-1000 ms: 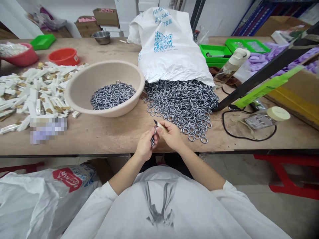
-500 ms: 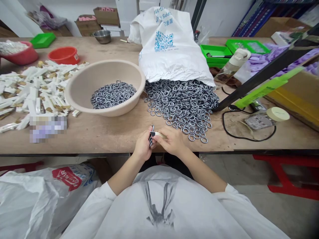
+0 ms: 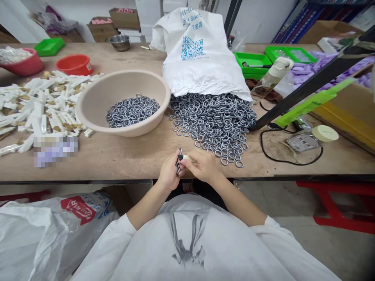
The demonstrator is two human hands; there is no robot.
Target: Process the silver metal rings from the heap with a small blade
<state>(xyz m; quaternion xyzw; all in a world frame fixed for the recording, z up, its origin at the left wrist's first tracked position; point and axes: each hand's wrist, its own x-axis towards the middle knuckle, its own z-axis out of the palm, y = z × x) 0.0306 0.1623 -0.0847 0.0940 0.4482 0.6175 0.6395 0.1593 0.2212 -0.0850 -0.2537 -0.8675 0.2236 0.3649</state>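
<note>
At the table's front edge, my left hand (image 3: 169,171) is closed around several grey rings (image 3: 178,166), seen edge-on between thumb and fingers. My right hand (image 3: 202,166) grips a small knife (image 3: 185,157) with a cream handle and a short dark blade. The blade's tip touches or nearly touches the rings; which of these I cannot tell. Beyond my right hand, a pile of grey rings (image 3: 216,121) spills from the mouth of a white printed sack (image 3: 205,74). To the left stands a beige basin (image 3: 90,113) holding many similar rings.
White wrapped pieces (image 3: 38,105) cover the table's left side, near a red bowl (image 3: 73,65). On the right are a slanting black post (image 3: 304,86), a bottle (image 3: 272,76), a lidded jar (image 3: 310,139) and a black cable (image 3: 261,148). A red stool (image 3: 331,208) stands below.
Both hands stay close together in nearly the same pose, with the knife against or near the rings. The whole view has shifted very slightly.
</note>
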